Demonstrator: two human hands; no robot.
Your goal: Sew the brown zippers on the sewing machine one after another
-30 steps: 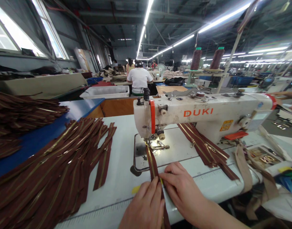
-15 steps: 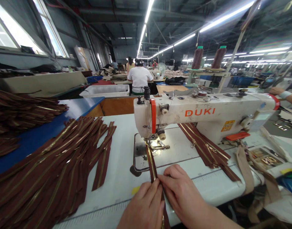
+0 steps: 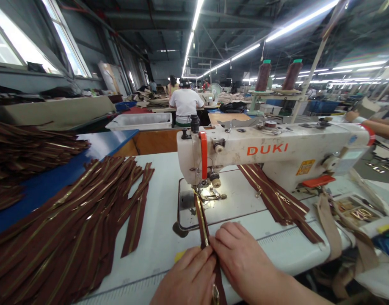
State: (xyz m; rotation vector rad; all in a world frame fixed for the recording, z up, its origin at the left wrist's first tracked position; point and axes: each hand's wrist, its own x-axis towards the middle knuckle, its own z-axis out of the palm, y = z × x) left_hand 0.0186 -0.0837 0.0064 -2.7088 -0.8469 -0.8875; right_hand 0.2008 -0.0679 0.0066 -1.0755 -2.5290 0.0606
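A brown zipper (image 3: 202,220) with gold teeth runs from under the needle area of the white sewing machine (image 3: 232,146) down toward me. My left hand (image 3: 189,275) is closed on the strip from the left, fingers bunched over it. From the right, my right hand (image 3: 241,254) pinches the strip's edge, fingertips against those of the left. Below the hands the strip continues, with a gold zipper pull (image 3: 215,294) near the bottom edge. The part between my fingers is hidden.
Many brown zippers (image 3: 76,220) lie heaped on the left of the table. More zippers (image 3: 270,195) with gold pulls lie beneath the machine arm. A hardware tray (image 3: 356,209) sits at right. Ahead sits a person in a white shirt (image 3: 186,103); another person's arm (image 3: 359,117) shows at far right.
My hands keep their hold on the zipper and have shifted slightly. The right hand's fingers are more curled. The other person's hand at far right has moved and now holds a greyish piece.
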